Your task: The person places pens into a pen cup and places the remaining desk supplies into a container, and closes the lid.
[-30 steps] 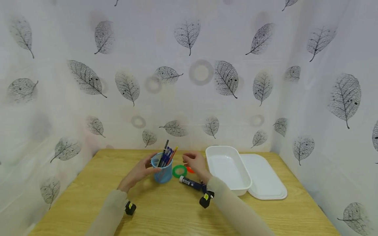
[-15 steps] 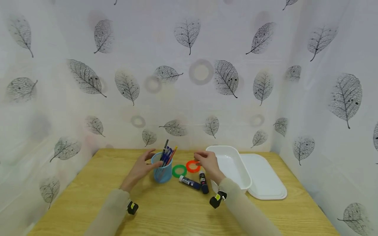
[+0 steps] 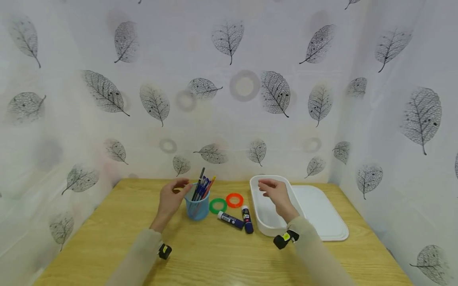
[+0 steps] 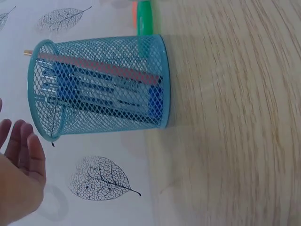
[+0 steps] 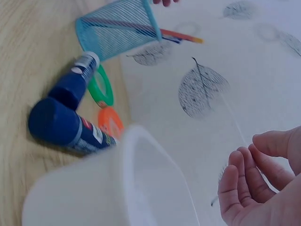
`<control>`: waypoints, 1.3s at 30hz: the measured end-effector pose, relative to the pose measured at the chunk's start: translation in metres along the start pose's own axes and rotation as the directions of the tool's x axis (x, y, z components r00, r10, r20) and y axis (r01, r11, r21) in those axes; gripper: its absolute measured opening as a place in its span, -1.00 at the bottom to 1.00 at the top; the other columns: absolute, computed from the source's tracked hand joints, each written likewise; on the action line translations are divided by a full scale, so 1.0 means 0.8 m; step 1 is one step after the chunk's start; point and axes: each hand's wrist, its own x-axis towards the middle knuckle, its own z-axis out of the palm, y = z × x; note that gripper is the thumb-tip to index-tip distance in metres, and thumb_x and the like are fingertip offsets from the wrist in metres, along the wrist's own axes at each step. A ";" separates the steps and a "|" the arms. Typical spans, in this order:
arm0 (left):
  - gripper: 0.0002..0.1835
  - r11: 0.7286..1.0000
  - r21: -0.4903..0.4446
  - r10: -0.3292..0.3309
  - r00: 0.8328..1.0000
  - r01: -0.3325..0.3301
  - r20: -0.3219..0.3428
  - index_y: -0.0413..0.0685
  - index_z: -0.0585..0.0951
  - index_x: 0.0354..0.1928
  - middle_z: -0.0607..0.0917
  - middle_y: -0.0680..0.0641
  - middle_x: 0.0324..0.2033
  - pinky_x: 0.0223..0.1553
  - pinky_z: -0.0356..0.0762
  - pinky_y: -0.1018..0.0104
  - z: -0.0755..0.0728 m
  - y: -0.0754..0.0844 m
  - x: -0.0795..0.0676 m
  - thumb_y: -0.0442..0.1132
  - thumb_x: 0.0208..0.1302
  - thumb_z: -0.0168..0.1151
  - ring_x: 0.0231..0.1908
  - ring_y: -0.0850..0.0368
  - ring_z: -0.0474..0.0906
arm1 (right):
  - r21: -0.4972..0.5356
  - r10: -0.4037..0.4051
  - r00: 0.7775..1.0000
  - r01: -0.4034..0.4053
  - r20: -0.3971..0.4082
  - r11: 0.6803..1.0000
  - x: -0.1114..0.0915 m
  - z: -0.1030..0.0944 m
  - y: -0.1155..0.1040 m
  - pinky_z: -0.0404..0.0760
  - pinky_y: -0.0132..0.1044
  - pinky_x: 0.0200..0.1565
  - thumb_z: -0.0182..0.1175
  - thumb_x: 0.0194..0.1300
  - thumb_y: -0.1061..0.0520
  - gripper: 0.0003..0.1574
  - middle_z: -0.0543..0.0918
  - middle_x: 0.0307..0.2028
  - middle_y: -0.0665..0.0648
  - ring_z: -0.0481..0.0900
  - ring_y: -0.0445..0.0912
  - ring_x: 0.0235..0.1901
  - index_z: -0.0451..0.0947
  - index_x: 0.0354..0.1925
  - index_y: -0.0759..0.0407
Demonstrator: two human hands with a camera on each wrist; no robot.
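Observation:
My left hand (image 3: pixel 171 198) hovers beside the rim of a blue mesh pen cup (image 3: pixel 198 209), thumb and fingers apart and loosely bent. In the left wrist view the hand (image 4: pixel 21 174) shows just outside the rim, holding nothing. Several pens (image 3: pixel 202 186), mostly blue and black, and an orange-red pencil (image 4: pixel 108 69) stand in the cup. Over the white plastic box (image 3: pixel 273 231) is my right hand (image 3: pixel 279 196), fingers loosely curved. Nothing is between its fingers in the right wrist view.
Right of the cup lie a green tape roll (image 3: pixel 212 207) and an orange tape roll (image 3: pixel 228 200). Two dark blue glue sticks (image 3: pixel 230 220) lie in front of them. A white lid (image 3: pixel 323 214) lies right of the box. A leaf-print curtain (image 3: pixel 229 119) hangs behind the table.
My right hand has moved right, from above the tape rolls to over the box, uncovering the orange roll and glue sticks. My left hand has drawn slightly up and back from the cup.

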 end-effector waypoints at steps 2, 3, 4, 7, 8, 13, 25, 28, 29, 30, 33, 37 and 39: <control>-0.62 0.999 -0.019 0.025 1.000 -0.026 -0.011 -0.17 0.67 -0.02 0.74 -0.12 -0.12 -0.25 0.57 0.46 0.002 0.004 -0.001 -0.05 0.27 0.35 -0.23 0.16 0.61 | 0.002 0.015 1.000 -0.015 -0.010 1.000 0.002 -0.016 -0.001 0.67 -0.23 -0.09 0.17 0.40 0.16 -0.57 0.69 -0.04 0.23 0.63 -0.19 -0.23 0.54 0.14 0.38; -0.64 0.999 -0.030 0.035 0.999 -0.036 -0.012 -0.17 0.68 -0.04 0.74 -0.12 -0.16 -0.29 0.59 0.44 0.004 0.006 -0.001 -0.06 0.27 0.35 -0.26 0.16 0.62 | 0.000 0.022 1.000 -0.022 -0.017 1.000 0.003 -0.024 -0.001 0.67 -0.26 -0.09 0.16 0.41 0.16 -0.56 0.69 -0.04 0.21 0.63 -0.19 -0.22 0.53 0.16 0.38; -0.66 0.998 -0.036 0.046 0.999 -0.046 -0.009 -0.17 0.68 -0.06 0.75 -0.12 -0.19 -0.31 0.60 0.42 0.006 0.008 -0.002 -0.06 0.27 0.34 -0.28 0.15 0.62 | -0.004 0.027 0.999 -0.027 -0.025 1.000 0.003 -0.031 -0.001 0.67 -0.29 -0.09 0.15 0.42 0.15 -0.56 0.69 -0.04 0.19 0.63 -0.19 -0.21 0.52 0.17 0.37; -0.69 0.995 -0.085 0.060 0.998 -0.059 0.014 -0.18 0.70 -0.11 0.75 -0.15 -0.29 -0.39 0.66 0.28 0.012 0.012 -0.005 -0.08 0.27 0.35 -0.33 0.01 0.65 | -0.013 0.039 0.998 -0.040 -0.050 0.999 0.002 -0.051 0.000 0.67 -0.30 -0.07 0.15 0.42 0.15 -0.53 0.67 -0.01 0.19 0.61 -0.23 -0.20 0.49 0.20 0.36; -0.70 0.993 -0.103 0.059 0.998 -0.056 0.023 -0.17 0.70 -0.13 0.75 -0.16 -0.32 -0.42 0.67 0.25 0.014 0.014 -0.006 -0.08 0.27 0.35 -0.36 -0.03 0.65 | -0.015 0.037 0.998 -0.038 -0.055 0.999 0.001 -0.057 0.001 0.67 -0.30 -0.07 0.15 0.42 0.15 -0.52 0.67 0.00 0.20 0.61 -0.26 -0.20 0.47 0.22 0.37; -0.76 0.979 -0.194 0.077 0.993 -0.059 0.085 -0.17 0.71 -0.19 0.72 -0.27 -0.45 -0.57 0.63 0.26 0.028 0.020 -0.014 -0.13 0.26 0.36 -0.52 -0.09 0.64 | -0.040 0.028 0.995 -0.032 -0.101 0.999 -0.003 -0.078 0.007 0.65 -0.38 -0.13 0.18 0.40 0.15 -0.52 0.69 -0.01 0.11 0.58 -0.38 -0.26 0.49 0.20 0.35; -0.78 0.971 -0.235 0.114 0.943 -0.039 0.313 -0.28 0.70 -0.19 0.73 -0.28 -0.43 -0.58 0.66 0.08 0.068 0.031 -0.037 -0.23 0.29 0.32 -0.56 -0.10 0.68 | -0.152 0.101 0.977 -0.130 -0.187 0.980 -0.008 -0.116 0.043 0.45 -0.11 0.25 0.11 0.44 0.16 -0.46 0.47 0.26 0.35 0.49 -0.02 0.13 0.39 0.31 0.30; -0.82 0.979 -0.204 0.090 0.909 -0.005 0.407 -0.20 0.71 -0.16 0.76 -0.24 -0.38 -0.43 0.67 -0.08 0.077 0.032 -0.044 -0.24 0.29 0.32 -0.42 -0.24 0.70 | -0.132 0.140 0.973 -0.166 -0.182 0.977 -0.007 -0.119 0.055 0.36 0.02 0.34 0.08 0.44 0.20 -0.44 0.39 0.31 0.39 0.36 0.15 0.28 0.34 0.34 0.32; -0.83 0.981 -0.196 0.082 0.899 0.005 0.430 -0.17 0.71 -0.15 0.76 -0.25 -0.36 -0.38 0.68 -0.10 0.080 0.031 -0.046 -0.24 0.28 0.32 -0.37 -0.27 0.70 | -0.128 0.154 0.971 -0.179 -0.181 0.976 -0.006 -0.119 0.058 0.35 0.03 0.35 0.08 0.44 0.20 -0.44 0.37 0.32 0.40 0.33 0.18 0.30 0.32 0.35 0.32; -0.83 0.983 -0.185 0.075 0.890 0.010 0.449 -0.15 0.72 -0.15 0.77 -0.25 -0.33 -0.33 0.68 -0.10 0.083 0.031 -0.047 -0.24 0.28 0.32 -0.33 -0.28 0.70 | -0.118 0.170 0.969 -0.193 -0.180 0.974 -0.006 -0.120 0.061 0.34 0.04 0.35 0.08 0.44 0.21 -0.43 0.36 0.33 0.40 0.31 0.18 0.31 0.32 0.35 0.32; -0.84 0.992 -0.125 0.059 0.882 -0.001 0.468 -0.08 0.72 -0.13 0.77 -0.17 -0.27 -0.25 0.71 0.08 0.090 0.027 -0.048 -0.23 0.26 0.34 -0.26 -0.14 0.71 | -0.097 0.206 0.964 -0.224 -0.170 0.970 -0.005 -0.122 0.069 0.37 0.00 0.35 0.09 0.44 0.21 -0.42 0.36 0.33 0.39 0.32 0.17 0.31 0.31 0.36 0.30; -0.80 0.999 -0.033 0.047 0.885 -0.036 0.463 -0.04 0.72 -0.12 0.76 -0.01 -0.22 -0.21 0.65 0.31 0.096 0.022 -0.047 -0.19 0.24 0.37 -0.21 0.12 0.66 | -0.107 0.228 0.962 -0.245 -0.152 0.964 -0.008 -0.126 0.074 0.54 -0.22 0.17 0.12 0.43 0.17 -0.42 0.40 0.30 0.38 0.43 0.09 0.21 0.32 0.35 0.31; -0.77 0.999 0.011 0.032 0.883 -0.041 0.469 -0.04 0.71 -0.10 0.75 0.04 -0.21 -0.17 0.62 0.32 0.098 0.020 -0.046 -0.16 0.22 0.39 -0.19 0.17 0.63 | -0.118 0.231 0.962 -0.249 -0.142 0.961 -0.010 -0.128 0.076 0.59 -0.37 0.00 0.13 0.43 0.13 -0.41 0.42 0.28 0.38 0.50 0.01 0.11 0.34 0.34 0.32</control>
